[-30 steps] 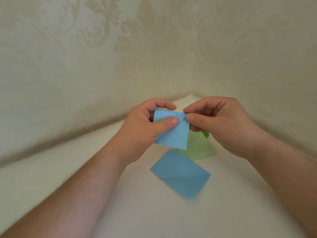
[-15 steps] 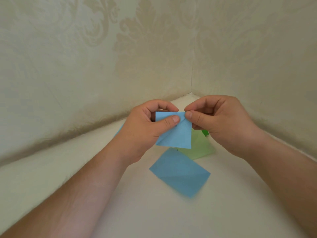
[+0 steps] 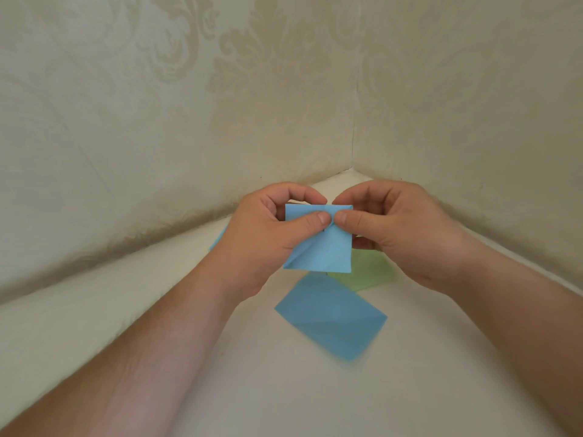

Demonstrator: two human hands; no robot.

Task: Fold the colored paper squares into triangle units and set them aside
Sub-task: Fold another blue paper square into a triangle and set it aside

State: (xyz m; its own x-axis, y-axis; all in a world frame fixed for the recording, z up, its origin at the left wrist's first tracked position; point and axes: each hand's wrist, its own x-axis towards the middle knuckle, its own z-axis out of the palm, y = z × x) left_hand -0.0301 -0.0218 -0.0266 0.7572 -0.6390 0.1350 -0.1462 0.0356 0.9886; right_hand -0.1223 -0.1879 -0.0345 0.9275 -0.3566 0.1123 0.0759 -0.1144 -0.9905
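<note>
Both hands meet above the far corner of the pale surface [image 3: 284, 389], where the two patterned walls [image 3: 157, 121] join. The left hand [image 3: 268, 238] pinches the blue paper [image 3: 328, 250] between thumb and curled forefinger at its upper edge, and the right hand [image 3: 400, 228] pinches the same edge just beside it, the two thumb tips touching or nearly so. The sheet hangs below the thumbs, raised off the surface, with a diagonal crease across its lower left part; its upper left part is covered by the left thumb, and what the fingers behind it are doing cannot be made out. A second blue sheet [image 3: 331, 316] lies flat on the surface nearer the person, creased along one diagonal, its near corner blurred. A green sheet [image 3: 372, 275] lies beyond it toward the right wall, largely hidden behind the held paper and the right hand. A sliver of blue [image 3: 217, 241] peeks out past the left wrist by the left wall; whether it is another sheet cannot be told. Against the picture from a second ago, the held paper hangs squarer, its lower edge closer to level, and the thumbs have drawn closer together at the top edge; the two sheets on the surface lie as before.
</note>
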